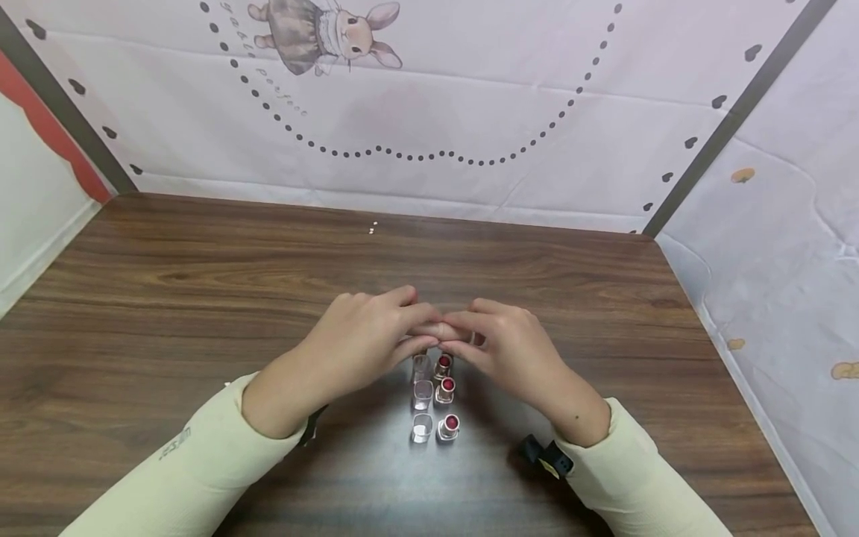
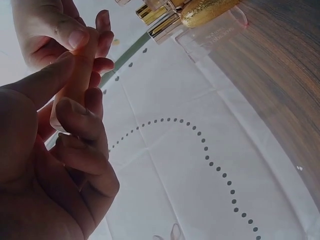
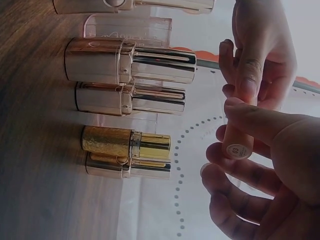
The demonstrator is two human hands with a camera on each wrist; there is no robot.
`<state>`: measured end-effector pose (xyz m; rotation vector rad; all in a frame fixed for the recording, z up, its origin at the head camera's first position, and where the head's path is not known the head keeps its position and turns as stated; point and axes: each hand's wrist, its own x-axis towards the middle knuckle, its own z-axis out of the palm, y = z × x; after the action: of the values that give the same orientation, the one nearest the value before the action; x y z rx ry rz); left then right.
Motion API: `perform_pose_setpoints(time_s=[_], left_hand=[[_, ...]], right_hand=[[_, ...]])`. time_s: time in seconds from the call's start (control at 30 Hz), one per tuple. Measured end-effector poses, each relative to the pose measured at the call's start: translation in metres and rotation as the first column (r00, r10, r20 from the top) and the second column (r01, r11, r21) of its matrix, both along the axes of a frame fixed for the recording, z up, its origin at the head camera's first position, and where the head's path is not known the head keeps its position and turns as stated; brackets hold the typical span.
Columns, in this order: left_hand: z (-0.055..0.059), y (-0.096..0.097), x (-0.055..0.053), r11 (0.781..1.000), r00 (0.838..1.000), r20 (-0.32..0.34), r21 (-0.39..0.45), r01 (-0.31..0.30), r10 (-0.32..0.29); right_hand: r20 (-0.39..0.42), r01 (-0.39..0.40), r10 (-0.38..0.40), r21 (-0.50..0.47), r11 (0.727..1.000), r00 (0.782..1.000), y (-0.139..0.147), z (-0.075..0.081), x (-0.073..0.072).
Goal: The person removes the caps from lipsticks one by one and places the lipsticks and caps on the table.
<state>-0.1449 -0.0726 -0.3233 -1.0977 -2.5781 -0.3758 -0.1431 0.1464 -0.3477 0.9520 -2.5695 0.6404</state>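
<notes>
Both hands meet in front of me on a slim pinkish cosmetic tube, which lies level between them. My left hand curls its thumb and fingers around one end, and my right hand pinches the other end. In the right wrist view the tube's round end label reads 03. Just below the hands in the head view stand uncapped lipsticks with dark red tips, the nearest lipstick beside a clear cap. A gold textured lipstick stands among them in the right wrist view.
The lipsticks and clear caps form two short columns on the brown wooden table. A few tiny white bits lie near its back edge. A printed white cloth hangs behind, and more cloth flanks both sides.
</notes>
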Motion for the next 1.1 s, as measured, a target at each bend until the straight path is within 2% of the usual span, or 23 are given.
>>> perform_pose_setpoints(time_s=[0.6, 1.1], left_hand=[[-0.0011, -0.0006, -0.0014, 1.0, 1.0, 0.023, -0.011, -0.01, 0.01], [-0.0001, -0.0018, -0.0036, 0.999, 0.999, 0.042, -0.034, -0.002, 0.004]], right_hand=[[0.051, 0.027, -0.026, -0.012, 1.0, 0.998, -0.0017, 0.0021, -0.0002], [0.108, 0.012, -0.01, -0.021, 1.0, 0.994, -0.0022, 0.0028, -0.0025]])
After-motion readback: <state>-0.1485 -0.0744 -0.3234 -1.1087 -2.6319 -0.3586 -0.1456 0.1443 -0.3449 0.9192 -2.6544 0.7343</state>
